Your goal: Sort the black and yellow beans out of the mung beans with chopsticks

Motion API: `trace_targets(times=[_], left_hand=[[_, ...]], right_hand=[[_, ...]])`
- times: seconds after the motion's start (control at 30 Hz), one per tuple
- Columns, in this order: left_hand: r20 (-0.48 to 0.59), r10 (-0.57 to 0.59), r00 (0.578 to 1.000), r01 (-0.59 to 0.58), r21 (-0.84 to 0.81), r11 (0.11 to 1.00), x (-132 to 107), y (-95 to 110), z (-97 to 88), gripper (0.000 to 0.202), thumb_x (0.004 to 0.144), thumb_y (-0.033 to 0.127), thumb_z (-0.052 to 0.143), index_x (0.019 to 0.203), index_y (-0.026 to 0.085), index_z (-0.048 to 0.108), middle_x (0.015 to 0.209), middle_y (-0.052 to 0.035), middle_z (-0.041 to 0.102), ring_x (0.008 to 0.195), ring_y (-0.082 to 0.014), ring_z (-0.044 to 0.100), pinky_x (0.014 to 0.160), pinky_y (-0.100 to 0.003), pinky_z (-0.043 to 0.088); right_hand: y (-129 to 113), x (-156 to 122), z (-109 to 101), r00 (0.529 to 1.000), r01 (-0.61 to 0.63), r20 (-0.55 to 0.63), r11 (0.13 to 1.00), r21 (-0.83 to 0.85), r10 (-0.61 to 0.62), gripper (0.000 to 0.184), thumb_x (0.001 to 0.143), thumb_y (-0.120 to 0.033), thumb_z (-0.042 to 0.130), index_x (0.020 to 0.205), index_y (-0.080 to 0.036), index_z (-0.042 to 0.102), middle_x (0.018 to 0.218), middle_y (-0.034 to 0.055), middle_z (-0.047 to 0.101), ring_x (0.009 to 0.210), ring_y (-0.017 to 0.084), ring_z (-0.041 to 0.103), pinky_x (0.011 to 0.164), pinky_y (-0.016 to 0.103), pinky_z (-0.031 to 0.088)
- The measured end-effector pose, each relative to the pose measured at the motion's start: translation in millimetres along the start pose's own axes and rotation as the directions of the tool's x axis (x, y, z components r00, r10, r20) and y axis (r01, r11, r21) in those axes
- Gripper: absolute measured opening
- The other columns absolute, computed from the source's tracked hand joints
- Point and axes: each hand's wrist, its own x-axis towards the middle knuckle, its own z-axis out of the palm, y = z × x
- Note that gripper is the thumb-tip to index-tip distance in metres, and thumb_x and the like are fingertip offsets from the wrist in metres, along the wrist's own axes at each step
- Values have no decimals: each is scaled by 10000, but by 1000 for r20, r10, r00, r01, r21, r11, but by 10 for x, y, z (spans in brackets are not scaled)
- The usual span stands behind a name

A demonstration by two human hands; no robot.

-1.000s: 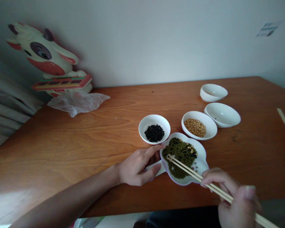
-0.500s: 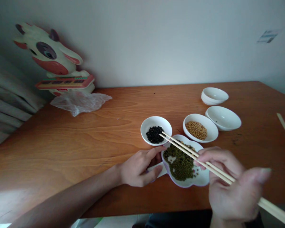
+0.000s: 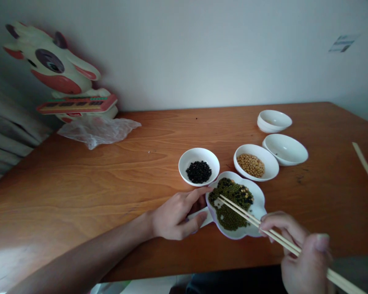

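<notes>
Chopsticks point(image 3: 240, 211), gripped in right hand point(image 3: 308, 261): tips moved from black-bean bowl point(image 3: 199, 154) to mung beans point(image 3: 233, 219). Scalloped dish point(image 3: 258, 201): near worktop point(image 3: 79, 192) front edge, handle point(image 3: 208, 219) grasped by left hand point(image 3: 178, 216). Open room: between left hand and plastic bag point(image 3: 102, 131), back-left.

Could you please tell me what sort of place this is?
Probably a home: a cow-shaped toy keyboard, a curtain and a bowl of black beans on a wooden table suggest it.

Loads of free surface point(image 3: 95, 175) on your left
Past the dish point(image 3: 258, 202) tho, the black-bean bowl point(image 3: 199, 154) and yellow-bean bowl point(image 3: 269, 164) block you
</notes>
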Motion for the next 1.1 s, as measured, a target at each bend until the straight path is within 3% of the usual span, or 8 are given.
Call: trace_targets(times=[0.4,0.63,0.73,0.9,1.1], left_hand=[[9,-12,1000,12,-7,1000,-3,-8,1,652,988,198,543,1580,150,273,909,-29,622,767,-159,600,694,-291,497],[9,-16,1000,16,-6,1000,5,5,-3,644,982,195,549,1570,148,292,898,-27,615,755,-157,589,676,-287,487],[7,-16,1000,16,-10,1000,2,5,-3,644,984,198,548,1573,151,291,897,-32,621,756,-162,593,672,-287,489],[3,-14,1000,14,-3,1000,-7,-9,2,646,989,209,548,1578,160,288,911,-40,634,767,-168,608,688,-297,507],[6,-5,1000,6,-5,1000,-5,-1,-3,645,993,206,543,1578,164,276,917,-41,634,769,-167,610,688,-295,509]], right_hand=[[70,-44,-44,999,11,31,999,-40,-10,784,1060,-634,96,809,-224,715,793,66,703,777,226,669,671,325,499],[115,0,-14,998,57,-6,998,-25,-57,768,1083,-594,120,792,-233,733,777,45,725,751,194,672,650,292,493],[130,-18,-29,999,37,-37,999,7,-37,769,1072,-622,144,774,-234,738,788,53,728,792,214,678,687,308,498],[96,-69,-43,989,-86,-117,993,80,95,831,1024,-723,125,742,-238,738,856,86,732,914,278,665,751,357,499],[51,-50,-65,993,-71,-88,995,75,78,840,989,-779,143,740,-249,746,810,81,729,855,276,668,678,342,509]])
